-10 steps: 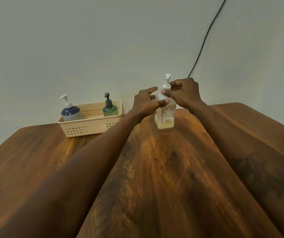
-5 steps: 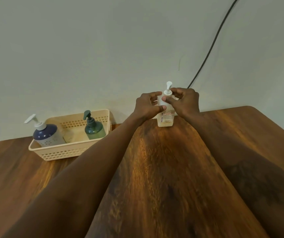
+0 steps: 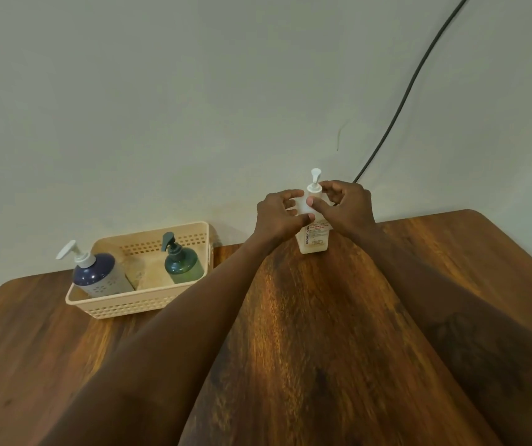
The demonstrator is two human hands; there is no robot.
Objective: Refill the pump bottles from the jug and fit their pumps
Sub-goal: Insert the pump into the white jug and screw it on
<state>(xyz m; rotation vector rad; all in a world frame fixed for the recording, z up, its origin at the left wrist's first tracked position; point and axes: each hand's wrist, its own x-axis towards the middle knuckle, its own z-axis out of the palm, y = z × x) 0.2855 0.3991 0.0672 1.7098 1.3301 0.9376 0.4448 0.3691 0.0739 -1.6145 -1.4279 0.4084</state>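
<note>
A pale, labelled pump bottle [image 3: 313, 241] stands upright on the wooden table [image 3: 306, 333] near the wall. Its white pump [image 3: 315, 181] sticks up above my fingers. My left hand [image 3: 279, 217] wraps the bottle's shoulder from the left. My right hand [image 3: 346, 207] pinches the pump collar from the right with thumb and fingers. A dark blue pump bottle [image 3: 97, 273] and a green pump bottle [image 3: 182, 262] stand in a cream basket [image 3: 123, 305] at the left. No jug is in view.
A black cable [image 3: 409, 88] runs down the wall behind the bottle. The table's rounded back corners lie at the far left and far right, and the wall rises right behind the table edge.
The view has shifted, so the basket now sits lower and further left. Both hands stay on the pale bottle, which rests on the table after being slightly lifted a second ago.
</note>
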